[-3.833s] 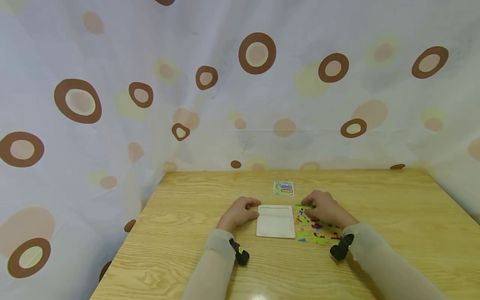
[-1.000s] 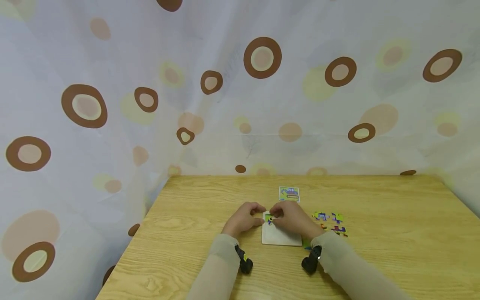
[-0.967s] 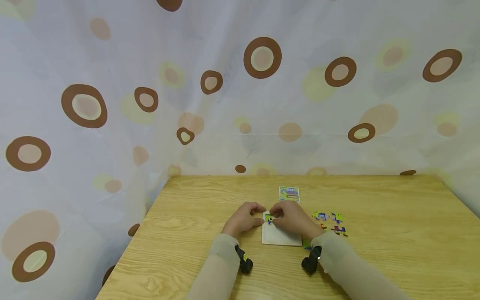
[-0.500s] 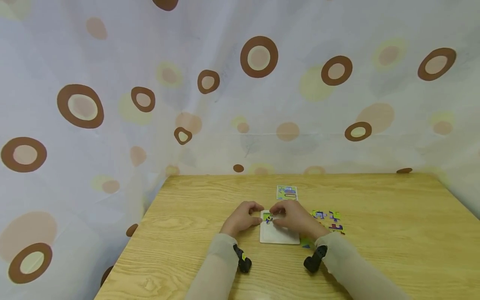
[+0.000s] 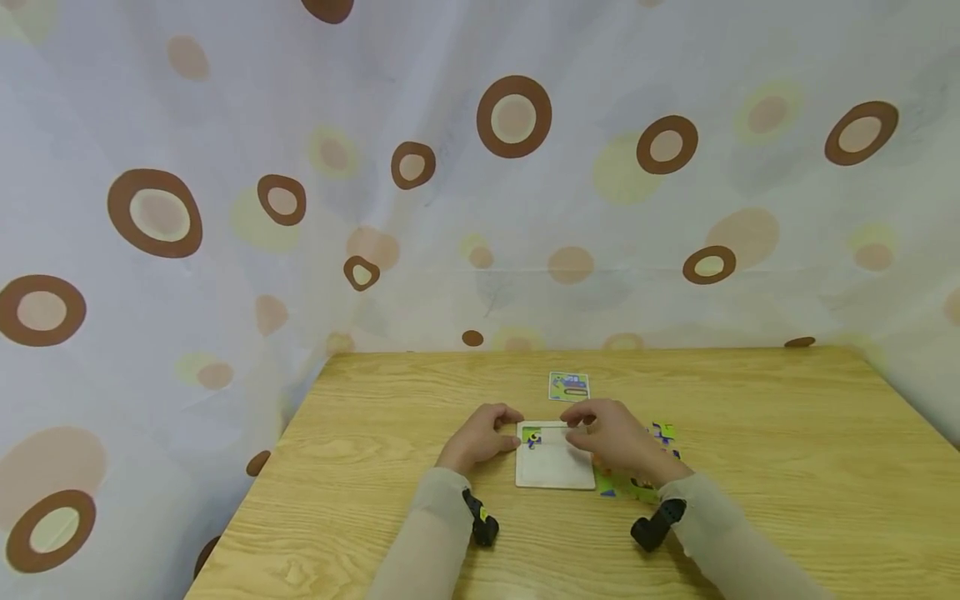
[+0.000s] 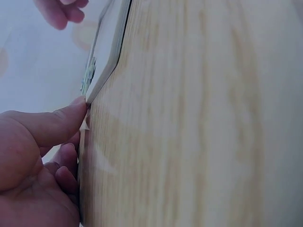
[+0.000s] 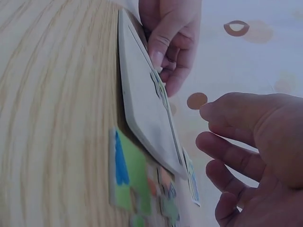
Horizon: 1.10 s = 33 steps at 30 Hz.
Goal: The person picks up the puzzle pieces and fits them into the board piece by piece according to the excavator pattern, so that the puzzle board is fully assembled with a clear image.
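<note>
A white square puzzle tray [image 5: 555,468] lies flat on the wooden table. One green puzzle piece [image 5: 532,435] with a yellow and dark pattern sits in its far left corner. My left hand [image 5: 480,437] holds the tray at its left side, thumb tip right at the edge [image 6: 88,100] and the other fingers bent near the corner. Over the tray's right part hovers my right hand [image 5: 618,437], its fingers loosely bent and apart, with nothing between them. Loose puzzle pieces [image 7: 135,175] lie right of the tray, several of them partly hidden under the right hand and forearm.
Behind the tray lies a small picture card [image 5: 569,385] showing a digger on green. Wood-grain table [image 5: 360,467] extends around the tray, with a patterned curtain [image 5: 450,217] behind and to the left. Each wrist carries a black camera [image 5: 651,531].
The right hand went from the loose pieces to the tray's far left corner, where a piece now sits, then drew back rightward with spread fingers. The left hand stays at the tray.
</note>
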{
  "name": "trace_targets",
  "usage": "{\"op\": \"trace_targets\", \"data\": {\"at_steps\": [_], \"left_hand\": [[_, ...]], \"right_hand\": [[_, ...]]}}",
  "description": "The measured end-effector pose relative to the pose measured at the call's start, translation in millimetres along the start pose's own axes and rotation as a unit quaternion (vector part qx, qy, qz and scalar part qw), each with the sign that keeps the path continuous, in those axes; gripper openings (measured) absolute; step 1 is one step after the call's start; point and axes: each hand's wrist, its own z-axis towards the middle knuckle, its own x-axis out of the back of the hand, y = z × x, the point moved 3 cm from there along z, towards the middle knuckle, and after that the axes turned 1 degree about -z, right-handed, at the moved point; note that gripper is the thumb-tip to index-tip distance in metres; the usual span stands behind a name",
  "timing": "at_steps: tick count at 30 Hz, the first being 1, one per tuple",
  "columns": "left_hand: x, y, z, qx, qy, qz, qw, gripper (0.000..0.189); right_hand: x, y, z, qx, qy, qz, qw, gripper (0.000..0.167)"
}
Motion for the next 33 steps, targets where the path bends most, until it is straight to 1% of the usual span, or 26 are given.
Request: {"op": "trace_targets", "data": {"at_steps": [3,6,9,15,20,27,33], "left_hand": [[0.1,0.6,0.8,-0.004,0.001,0.000,1.0000,0.033],[-0.2,1.8,0.9,-0.007,0.002,-0.001,1.0000,0.033],[-0.8,2.6,0.2,-0.003,0.001,-0.006,1.0000,0.033],[0.8,2.5,-3.8,0.009,0.004,-0.011,0.9999,0.033],[0.7,1.0,-3.4,0.005,0.003,-0.009,0.9999,0.032],[-0.3,0.6,-1.7,0.002,-0.002,-0.010,0.9999,0.033],[-1.4,-0.4,0.2,0.003,-0.001,-0.013,0.9999,0.033]], "right_hand": [[8,3,-5.1,0.011,0.012,-0.018,0.9997,0.025],[16,6,-10.7,0.027,0.021,-0.025,0.9991,0.027],[22,10,-16.3,0.033,0.029,-0.032,0.9985,0.027],[29,18,-24.1,0.014,0.034,-0.033,0.9988,0.029],[33,25,-28.0,0.000,0.046,-0.044,0.9980,0.030],[40,31,-34.6,-0.024,0.046,-0.047,0.9976,0.033],[45,34,-40.2,-0.023,0.056,-0.061,0.9963,0.031]]}}
